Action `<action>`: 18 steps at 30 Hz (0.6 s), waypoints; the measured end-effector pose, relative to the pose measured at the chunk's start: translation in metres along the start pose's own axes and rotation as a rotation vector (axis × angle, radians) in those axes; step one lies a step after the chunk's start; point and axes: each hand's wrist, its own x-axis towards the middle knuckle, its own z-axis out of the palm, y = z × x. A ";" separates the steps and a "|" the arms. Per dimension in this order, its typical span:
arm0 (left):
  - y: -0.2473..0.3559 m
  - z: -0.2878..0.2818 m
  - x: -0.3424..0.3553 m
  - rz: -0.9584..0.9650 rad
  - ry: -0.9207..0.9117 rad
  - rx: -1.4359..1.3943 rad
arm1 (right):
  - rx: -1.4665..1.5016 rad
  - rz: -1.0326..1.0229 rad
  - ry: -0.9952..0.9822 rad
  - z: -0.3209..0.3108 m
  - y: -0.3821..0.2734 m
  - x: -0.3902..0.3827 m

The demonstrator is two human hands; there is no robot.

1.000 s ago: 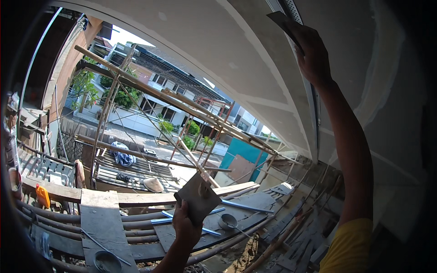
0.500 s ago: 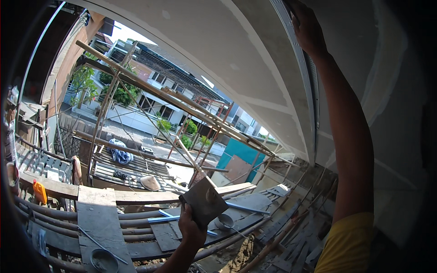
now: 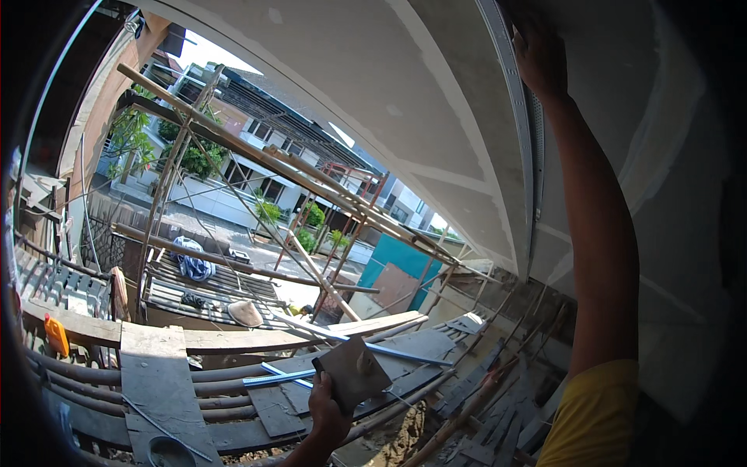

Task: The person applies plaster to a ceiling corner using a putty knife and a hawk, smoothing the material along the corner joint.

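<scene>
My left hand [image 3: 330, 409] grips the edge of a flat, square, dark grey plate [image 3: 353, 377], with a small pale smear on its upper face. The plate is tilted above the plank platform. My right hand [image 3: 542, 62] is raised overhead, close beside a long perforated metal strip [image 3: 506, 66] that runs along the edge of the grey ceiling panel [image 3: 350, 86]. Its fingers look curled in the shadow, and whatever they hold is too dark to make out. Pale filler bands mark the panel joints.
Round poles and planks [image 3: 159, 389] form the platform, with light metal profiles [image 3: 280, 378] lying across it. A round bowl [image 3: 170, 451] stands at the front left, an orange container [image 3: 56, 336] farther left. Bamboo scaffolding [image 3: 257, 156] crosses ahead; a conical hat [image 3: 245, 314] lies beyond.
My left hand has lowered slightly with the plate. The right hand has shifted a little down and right along the strip. The whole view has turned slightly.
</scene>
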 end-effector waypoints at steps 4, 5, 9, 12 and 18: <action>-0.002 -0.014 0.009 -0.045 0.026 0.020 | -0.030 -0.159 0.159 0.032 0.042 -0.011; -0.002 -0.017 0.012 -0.047 0.031 0.019 | -0.032 -0.163 0.160 0.036 0.040 -0.015; -0.002 -0.027 0.020 -0.040 0.047 0.020 | -0.013 -0.117 0.205 0.039 0.028 -0.030; 0.001 -0.029 0.021 -0.049 0.054 0.023 | -0.033 -0.105 0.142 0.045 0.034 -0.036; 0.003 -0.029 0.023 -0.033 0.038 0.022 | -0.070 -0.038 0.067 0.049 0.037 -0.050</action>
